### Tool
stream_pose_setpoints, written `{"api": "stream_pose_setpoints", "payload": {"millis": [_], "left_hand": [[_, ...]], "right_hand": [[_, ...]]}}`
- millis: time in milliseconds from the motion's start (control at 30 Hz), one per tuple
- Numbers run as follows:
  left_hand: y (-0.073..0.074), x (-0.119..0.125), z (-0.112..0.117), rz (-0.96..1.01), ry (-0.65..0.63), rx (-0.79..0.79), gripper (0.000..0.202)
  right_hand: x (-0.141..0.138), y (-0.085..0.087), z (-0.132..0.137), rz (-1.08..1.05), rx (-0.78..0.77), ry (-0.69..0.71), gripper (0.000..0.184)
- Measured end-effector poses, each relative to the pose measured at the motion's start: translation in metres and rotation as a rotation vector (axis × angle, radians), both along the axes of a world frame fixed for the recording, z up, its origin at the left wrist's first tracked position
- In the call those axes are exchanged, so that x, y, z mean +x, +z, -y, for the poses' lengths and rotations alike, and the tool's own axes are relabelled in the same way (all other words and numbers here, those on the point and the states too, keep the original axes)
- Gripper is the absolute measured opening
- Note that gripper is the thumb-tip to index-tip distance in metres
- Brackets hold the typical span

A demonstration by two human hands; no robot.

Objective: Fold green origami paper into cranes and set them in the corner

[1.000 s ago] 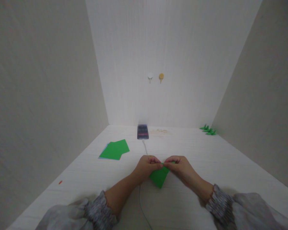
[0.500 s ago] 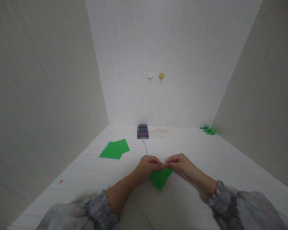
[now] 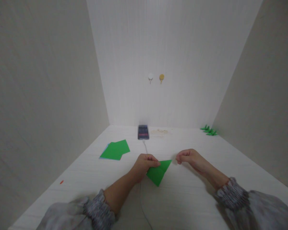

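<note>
A folded green paper triangle (image 3: 159, 172) lies on the white table (image 3: 187, 198) in front of me. My left hand (image 3: 144, 165) rests on its left edge with the fingers curled, pinning or pinching it. Off the paper, just right of its upper right tip, my right hand (image 3: 189, 157) hovers with the fingers curled in a loose fist and nothing visible in them. Both forearms wear grey patterned sleeves.
A small stack of green paper sheets (image 3: 115, 150) lies at the left. A dark phone (image 3: 143, 132) stands at the back with a white cable (image 3: 142, 198) running toward me. Several small folded green figures (image 3: 208, 130) sit at the back right corner. Walls enclose three sides.
My right hand has let go of the paper's top edge and moved right and slightly up. The left hand stays on the paper, which has turned a little.
</note>
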State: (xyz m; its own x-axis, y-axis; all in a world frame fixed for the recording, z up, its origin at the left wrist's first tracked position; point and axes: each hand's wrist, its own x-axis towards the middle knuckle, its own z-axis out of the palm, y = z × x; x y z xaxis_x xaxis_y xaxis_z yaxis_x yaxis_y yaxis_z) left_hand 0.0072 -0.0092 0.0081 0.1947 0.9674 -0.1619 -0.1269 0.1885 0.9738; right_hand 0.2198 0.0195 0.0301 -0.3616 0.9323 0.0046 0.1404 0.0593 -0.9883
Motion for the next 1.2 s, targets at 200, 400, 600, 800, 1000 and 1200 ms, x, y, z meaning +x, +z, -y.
{"api": "stream_pose_setpoints", "payload": {"millis": [200,400,600,800,1000,1200], "left_hand": [[-0.002,0.002,0.001,0.011,-0.009,0.039,0.021],[-0.003,0.005,0.001,-0.101,-0.068,0.073,0.024],[-0.003,0.004,0.001,-0.211,-0.125,0.103,0.021],[0.001,0.004,0.002,-0.116,-0.134,0.041,0.019],[0.001,0.002,0.002,-0.054,-0.119,0.033,0.017],[0.000,0.000,-0.001,0.022,-0.068,0.090,0.022]], "right_hand": [[-0.022,-0.015,0.008,-0.154,-0.077,0.033,0.021],[-0.042,-0.028,0.018,-0.096,-0.051,0.007,0.019],[-0.041,-0.024,0.019,-0.106,-0.085,0.020,0.011],[-0.035,-0.019,0.016,-0.189,-0.101,0.020,0.007],[-0.031,-0.014,0.015,-0.171,-0.091,0.007,0.006],[-0.029,-0.015,0.013,-0.168,-0.042,-0.028,0.007]]}}
